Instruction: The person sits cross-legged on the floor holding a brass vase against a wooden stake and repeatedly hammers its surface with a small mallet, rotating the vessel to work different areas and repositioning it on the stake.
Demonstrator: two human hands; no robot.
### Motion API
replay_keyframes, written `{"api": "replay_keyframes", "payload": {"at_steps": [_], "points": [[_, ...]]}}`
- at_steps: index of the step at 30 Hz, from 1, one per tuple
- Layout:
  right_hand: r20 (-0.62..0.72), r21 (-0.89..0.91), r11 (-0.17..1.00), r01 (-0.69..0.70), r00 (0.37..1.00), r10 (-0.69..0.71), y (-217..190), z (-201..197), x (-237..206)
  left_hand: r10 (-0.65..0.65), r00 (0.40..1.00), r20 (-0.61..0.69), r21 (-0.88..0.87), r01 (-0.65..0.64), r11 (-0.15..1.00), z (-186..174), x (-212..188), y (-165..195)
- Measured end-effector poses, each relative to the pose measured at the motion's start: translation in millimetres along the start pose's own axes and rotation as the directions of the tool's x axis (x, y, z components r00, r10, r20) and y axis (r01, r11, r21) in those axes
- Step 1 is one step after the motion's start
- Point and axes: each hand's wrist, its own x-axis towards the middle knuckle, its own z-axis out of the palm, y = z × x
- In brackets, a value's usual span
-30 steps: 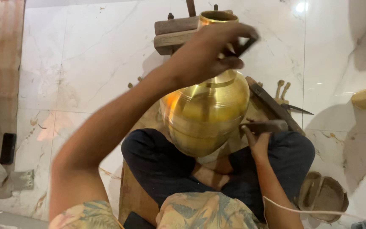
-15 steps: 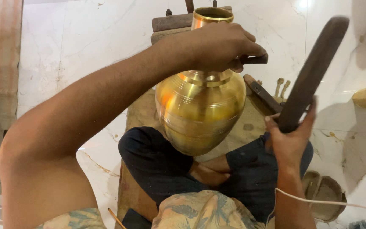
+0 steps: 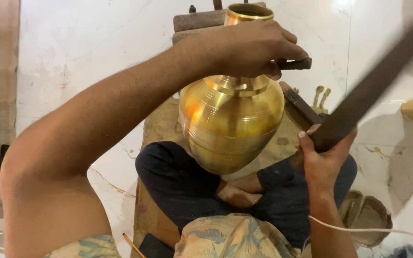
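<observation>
Brass pot [image 3: 230,122] sits over the lap, its neck wrapped by the left hand [image 3: 256,48], fingers curled tight. Right hand [image 3: 323,160], fist closed on a dark wooden bat [image 3: 364,98], has swung it farther right than before.

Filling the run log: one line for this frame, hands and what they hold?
left hand: grips neck of brass pot | right hand: holds dark wooden bat raised, blurred | pot over crossed legs | floor: white marble

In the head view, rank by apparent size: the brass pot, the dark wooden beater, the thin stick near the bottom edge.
1. brass pot
2. dark wooden beater, blurred, so its extent is unsure
3. thin stick
</observation>
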Motion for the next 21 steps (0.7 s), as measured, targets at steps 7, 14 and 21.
{"api": "replay_keyframes", "payload": {"at_steps": [7, 14, 21], "points": [[-0.031, -0.031, 0.998, 0.047, 0.998, -0.048, -5.3, -1.6, -5.9, 0.030, 1.000, -0.004, -0.029, -0.030, 0.999, -5.2, -6.8, -3.0], [0.095, -0.557, 0.813, 0.169, 0.986, -0.139, -33.6, -22.2, 22.8, -0.091, 0.987, -0.132, -0.130, 0.074, 0.989, -3.3, -22.1, 1.8], [0.483, -0.788, 0.394, 0.473, 0.872, -0.081, -90.5, -67.5, 106.5, -0.252, 0.839, -0.482, -0.171, 0.191, 0.966, 15.7, -59.9, 14.4]]}}
